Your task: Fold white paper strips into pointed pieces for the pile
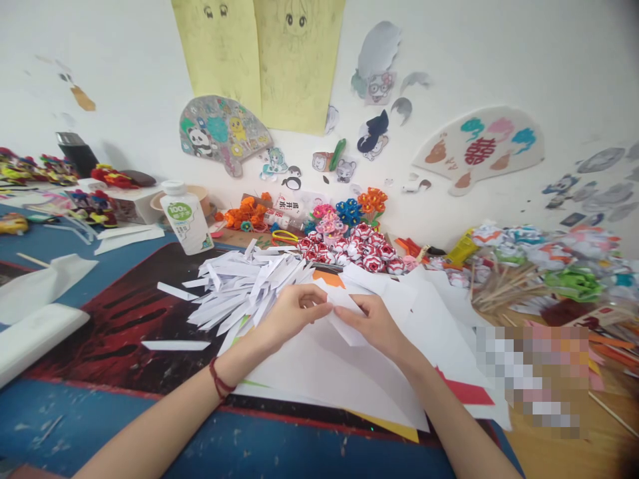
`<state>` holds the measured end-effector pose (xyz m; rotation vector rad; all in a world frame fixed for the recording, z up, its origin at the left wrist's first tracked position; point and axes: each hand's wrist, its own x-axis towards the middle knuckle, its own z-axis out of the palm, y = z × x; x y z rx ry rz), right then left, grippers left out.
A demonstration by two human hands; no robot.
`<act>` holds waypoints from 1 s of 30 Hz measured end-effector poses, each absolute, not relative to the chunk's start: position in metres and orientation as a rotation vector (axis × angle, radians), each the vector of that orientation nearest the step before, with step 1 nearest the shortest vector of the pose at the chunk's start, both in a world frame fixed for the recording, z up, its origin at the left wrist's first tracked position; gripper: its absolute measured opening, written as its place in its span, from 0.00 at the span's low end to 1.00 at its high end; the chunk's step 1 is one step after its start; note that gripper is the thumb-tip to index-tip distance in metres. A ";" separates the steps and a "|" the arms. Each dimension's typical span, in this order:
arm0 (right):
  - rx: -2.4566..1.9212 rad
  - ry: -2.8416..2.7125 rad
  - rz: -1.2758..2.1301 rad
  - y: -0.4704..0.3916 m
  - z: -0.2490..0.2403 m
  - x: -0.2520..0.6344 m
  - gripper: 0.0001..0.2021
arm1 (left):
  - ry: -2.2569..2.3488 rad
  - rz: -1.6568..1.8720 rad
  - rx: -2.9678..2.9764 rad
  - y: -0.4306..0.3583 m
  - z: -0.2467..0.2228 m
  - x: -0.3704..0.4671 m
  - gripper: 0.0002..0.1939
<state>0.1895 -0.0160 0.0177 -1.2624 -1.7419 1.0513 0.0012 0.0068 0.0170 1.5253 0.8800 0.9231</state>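
The left hand (294, 311) and right hand (375, 326) are pinching a white paper piece (349, 330), each grip nearly closed, and uneven pulling could be risking a wrinkle or tear.

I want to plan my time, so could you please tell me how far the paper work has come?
Already done, it seems: the pile of narrow folded strips, with a few lying apart. In hand: the left hand and right hand hold a small white paper. Left, probably: the large white sheets lying flat below. The final count cannot be told.
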 end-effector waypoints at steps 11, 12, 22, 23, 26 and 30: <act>-1.258 -1.785 0.997 -0.015 0.019 0.188 0.17 | 0.961 0.961 1.663 0.008 0.013 0.001 0.11; -1.262 -1.787 0.982 -0.015 0.019 0.188 0.18 | 0.973 0.961 1.673 0.007 0.015 0.001 0.11; -1.233 -1.772 1.036 -0.016 0.018 0.189 0.17 | 1.064 0.967 1.780 0.002 0.023 0.002 0.11; -1.230 -1.771 1.036 -0.016 0.018 0.190 0.17 | 1.076 0.982 1.800 0.002 0.023 0.001 0.11; -1.217 -1.766 1.048 -0.016 0.016 0.191 0.16 | 1.067 1.014 1.837 0.001 0.023 0.001 0.11; -1.183 -1.751 1.107 -0.016 0.016 0.191 0.15 | 1.020 1.000 1.839 0.000 0.021 0.001 0.12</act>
